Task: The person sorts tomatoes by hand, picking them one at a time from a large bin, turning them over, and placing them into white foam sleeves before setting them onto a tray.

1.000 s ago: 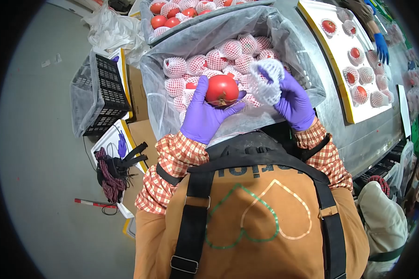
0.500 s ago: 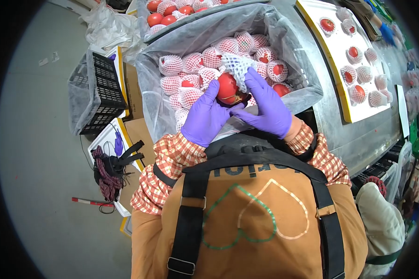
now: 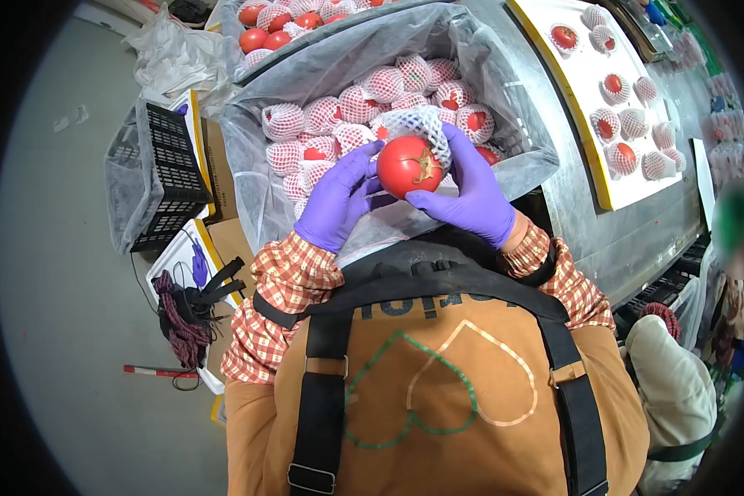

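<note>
A red tomato (image 3: pixel 403 169), its green stem end turned toward me, is held between my two purple-gloved hands above the lined crate (image 3: pixel 238 165). My left hand (image 3: pixel 337 202) curls against its left side, fingertips at its edge and partly behind it. On the other side, my right hand (image 3: pixel 474 192) has its thumb at the tomato's lower edge and its fingers along a white foam net (image 3: pixel 422 122). The net is bunched at the tomato's upper right, leaving most of the fruit bare. Under and beyond my hands lie several net-wrapped tomatoes (image 3: pixel 360 103) in the crate.
To the right, a white tray with a yellow edge (image 3: pixel 566 107) holds several netted tomatoes on a metal table (image 3: pixel 587 231). Another crate of tomatoes (image 3: pixel 283 21) stands behind. At left are a black lined basket (image 3: pixel 182 157) and a strap bundle (image 3: pixel 182 318).
The tomato has turned so its stem end faces me, and it shows more fully. The net sits farther back off it. My left hand has loosened and shifted slightly left; the view has shifted a little.
</note>
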The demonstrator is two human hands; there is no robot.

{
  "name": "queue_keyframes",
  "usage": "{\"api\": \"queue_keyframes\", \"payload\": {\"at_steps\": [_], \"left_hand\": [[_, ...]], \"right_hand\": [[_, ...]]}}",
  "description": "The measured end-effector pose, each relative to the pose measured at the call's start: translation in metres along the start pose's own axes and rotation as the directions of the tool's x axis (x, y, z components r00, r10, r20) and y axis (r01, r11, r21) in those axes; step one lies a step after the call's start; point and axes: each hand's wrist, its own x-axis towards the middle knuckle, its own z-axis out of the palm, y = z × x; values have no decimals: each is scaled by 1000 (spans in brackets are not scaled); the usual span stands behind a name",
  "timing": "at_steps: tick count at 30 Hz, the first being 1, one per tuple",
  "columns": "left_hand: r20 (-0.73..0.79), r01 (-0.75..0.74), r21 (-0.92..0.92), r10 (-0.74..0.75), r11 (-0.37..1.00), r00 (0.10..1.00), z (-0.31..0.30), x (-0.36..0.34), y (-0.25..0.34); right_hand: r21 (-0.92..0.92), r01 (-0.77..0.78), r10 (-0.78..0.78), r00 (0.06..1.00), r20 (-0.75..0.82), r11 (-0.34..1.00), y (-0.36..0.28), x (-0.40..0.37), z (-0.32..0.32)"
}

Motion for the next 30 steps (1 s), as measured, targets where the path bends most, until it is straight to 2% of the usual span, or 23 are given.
{"api": "queue_keyframes", "payload": {"at_steps": [1, 5, 6, 7, 9, 11, 15, 17, 19, 20, 23, 24, 25, 26, 27, 29, 30], "left_hand": [[23, -23, -10, 24, 1000, 999, 2, 1, -2], [49, 0, -35, 2, 999, 999, 4, 8, -6], [58, 51, -81, -47, 995, 997, 0, 11, -9], [70, 103, -125, -94, 987, 993, -2, 13, -11], [97, 125, -166, -109, 978, 989, 0, 13, -12], [121, 152, -208, -129, 966, 984, 2, 12, -13], [44, 38, -102, -34, 994, 998, 7, 10, -12], [7, -33, -46, 34, 998, 999, 3, 9, -13], [-73, -81, 292, 106, 953, 992, -10, 12, -15], [-79, -275, 218, 298, 936, 951, 3, 8, -12], [-132, -441, 551, 596, 709, 792, 12, -9, 0], [-62, -468, 720, 718, 513, 693, 23, -21, 8], [94, -519, 801, 793, 298, 602, 35, -34, 17], [239, -604, 771, 788, 201, 567, 35, -41, 16], [367, -602, 787, 685, 132, 630, 35, -48, 22], [406, -514, 855, 698, -62, 590, 32, -48, 21], [398, -502, 862, 713, -74, 578, 33, -44, 20]], "right_hand": [[-48, 35, -35, 999, -9, 998, 0, 0, 0], [-11, 23, -24, 998, -50, 1000, -1, -1, 2], [256, -96, 102, 995, -10, 962, -12, 2, 2], [497, -213, 210, 976, 61, 841, -18, 3, 1], [509, -211, 198, 977, 81, 834, -20, 3, 0], [589, -262, 244, 963, 111, 765, -20, 2, -1], [637, -242, 216, 969, 121, 732, -10, 3, 0], [547, -254, 225, 967, 121, 797, -12, 2, -1], [501, -223, 185, 975, 125, 836, -3, 3, 2], [496, -243, 200, 970, 137, 834, 0, 4, 2], [472, -251, 215, 968, 129, 845, -10, 10, 6], [404, -170, 148, 985, 87, 899, -17, 15, 9], [398, -157, 130, 987, 93, 904, -15, 18, 9], [347, -133, 122, 991, 53, 928, -9, 19, 11], [294, -110, 110, 994, 17, 949, -4, 20, 12], [322, -143, 135, 990, 49, 936, 7, 18, 13], [373, -179, 181, 983, 30, 910, 18, 16, 13]]}}
